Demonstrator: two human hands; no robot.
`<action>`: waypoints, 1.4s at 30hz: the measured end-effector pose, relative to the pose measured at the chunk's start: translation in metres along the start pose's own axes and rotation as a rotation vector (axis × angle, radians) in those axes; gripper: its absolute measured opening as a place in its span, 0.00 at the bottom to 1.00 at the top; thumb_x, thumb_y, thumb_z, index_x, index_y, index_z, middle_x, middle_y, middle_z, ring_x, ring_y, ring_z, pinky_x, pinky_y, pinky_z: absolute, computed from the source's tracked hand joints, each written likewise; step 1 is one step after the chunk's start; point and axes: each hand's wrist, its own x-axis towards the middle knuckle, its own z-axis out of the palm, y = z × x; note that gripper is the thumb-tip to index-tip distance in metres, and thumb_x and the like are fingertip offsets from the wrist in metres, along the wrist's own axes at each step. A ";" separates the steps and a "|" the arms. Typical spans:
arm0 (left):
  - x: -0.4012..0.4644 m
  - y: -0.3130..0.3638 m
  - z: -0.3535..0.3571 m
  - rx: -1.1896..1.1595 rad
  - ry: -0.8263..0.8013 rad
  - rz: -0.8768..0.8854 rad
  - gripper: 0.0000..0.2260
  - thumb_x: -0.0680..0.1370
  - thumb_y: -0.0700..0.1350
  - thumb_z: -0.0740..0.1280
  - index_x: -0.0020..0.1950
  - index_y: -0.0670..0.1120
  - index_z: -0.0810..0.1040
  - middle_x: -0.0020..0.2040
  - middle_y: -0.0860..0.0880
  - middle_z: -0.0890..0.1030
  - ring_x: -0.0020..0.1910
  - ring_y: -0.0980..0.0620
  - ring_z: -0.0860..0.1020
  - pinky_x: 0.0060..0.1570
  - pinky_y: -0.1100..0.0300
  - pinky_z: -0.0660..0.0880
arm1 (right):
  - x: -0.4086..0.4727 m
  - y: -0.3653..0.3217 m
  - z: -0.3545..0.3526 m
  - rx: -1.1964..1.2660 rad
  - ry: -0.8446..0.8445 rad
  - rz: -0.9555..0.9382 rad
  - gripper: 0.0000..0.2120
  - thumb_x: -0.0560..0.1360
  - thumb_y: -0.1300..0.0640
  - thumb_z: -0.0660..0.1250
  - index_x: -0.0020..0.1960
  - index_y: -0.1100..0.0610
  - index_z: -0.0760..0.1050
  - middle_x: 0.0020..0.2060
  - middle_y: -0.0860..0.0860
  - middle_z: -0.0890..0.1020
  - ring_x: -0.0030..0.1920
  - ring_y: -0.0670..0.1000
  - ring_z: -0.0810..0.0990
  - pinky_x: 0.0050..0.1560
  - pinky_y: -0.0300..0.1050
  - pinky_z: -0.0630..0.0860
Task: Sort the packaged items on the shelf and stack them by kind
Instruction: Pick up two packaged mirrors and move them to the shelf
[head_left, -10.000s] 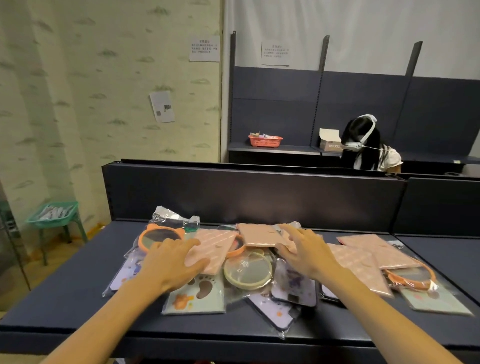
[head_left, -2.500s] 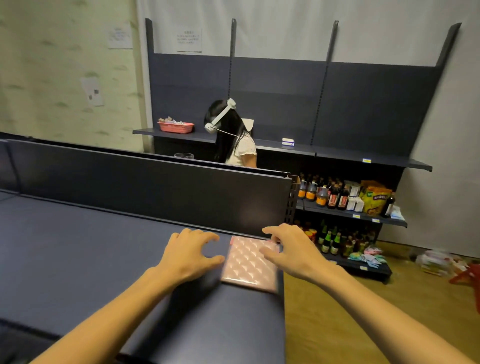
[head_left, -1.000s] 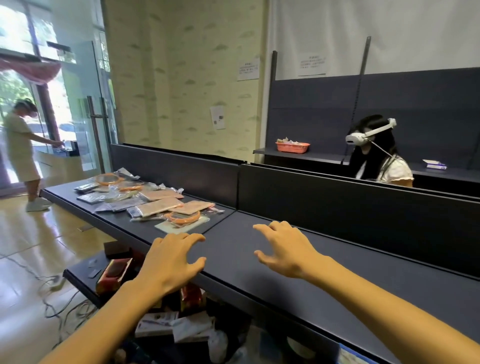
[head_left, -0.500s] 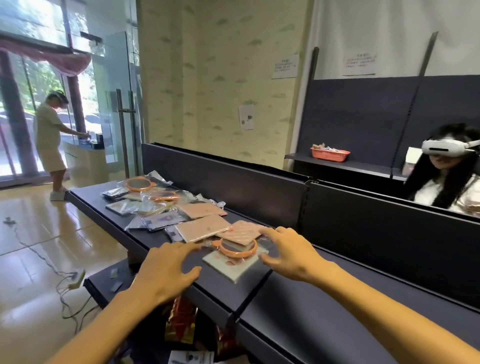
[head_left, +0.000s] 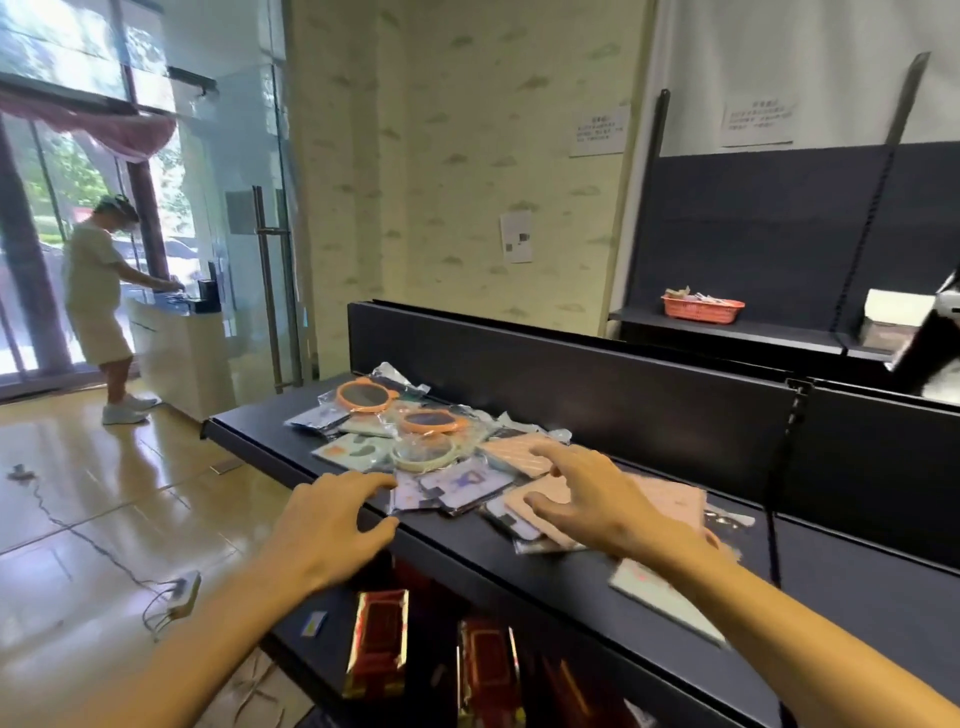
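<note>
A loose pile of packaged items lies on the dark shelf (head_left: 524, 561). It holds orange-rimmed round mirrors (head_left: 364, 396), a pale yellow-rimmed mirror (head_left: 423, 453), pink quilted flat packs (head_left: 522, 453), and printed cards in clear bags (head_left: 462, 483). My left hand (head_left: 332, 525) hovers with spread fingers over the shelf's front edge, at the pile's near left. My right hand (head_left: 592, 499) hangs above a pink pack in the pile's right half, fingers spread and holding nothing.
The shelf's dark back panel (head_left: 597, 395) rises behind the pile. Red and gold boxes (head_left: 376, 644) stand on a lower shelf under my hands. A person (head_left: 101, 306) stands at a counter by the glass door at left. An orange basket (head_left: 701, 309) sits on a far shelf.
The view has swung further left and closer to the pile. Both hands have moved forward over the packaged items, empty throughout the last second.
</note>
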 end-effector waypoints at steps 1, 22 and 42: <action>0.005 -0.016 -0.005 -0.011 0.000 0.000 0.27 0.68 0.63 0.56 0.66 0.58 0.72 0.61 0.55 0.78 0.61 0.51 0.74 0.59 0.52 0.71 | 0.007 -0.009 0.006 0.023 0.017 0.014 0.27 0.74 0.46 0.65 0.71 0.48 0.65 0.66 0.47 0.73 0.66 0.48 0.70 0.63 0.41 0.66; 0.184 -0.196 0.013 0.010 -0.024 0.149 0.22 0.69 0.62 0.57 0.58 0.57 0.76 0.52 0.52 0.82 0.51 0.47 0.77 0.48 0.53 0.72 | 0.195 -0.030 0.083 -0.047 0.022 0.290 0.27 0.74 0.42 0.65 0.71 0.44 0.63 0.57 0.49 0.76 0.58 0.50 0.74 0.50 0.43 0.69; 0.332 -0.279 0.079 -0.101 -0.108 0.171 0.19 0.76 0.60 0.58 0.66 0.57 0.70 0.58 0.52 0.78 0.57 0.48 0.76 0.55 0.53 0.70 | 0.244 -0.031 0.141 -0.252 -0.007 0.597 0.15 0.75 0.45 0.62 0.60 0.44 0.72 0.33 0.40 0.69 0.36 0.39 0.68 0.36 0.31 0.66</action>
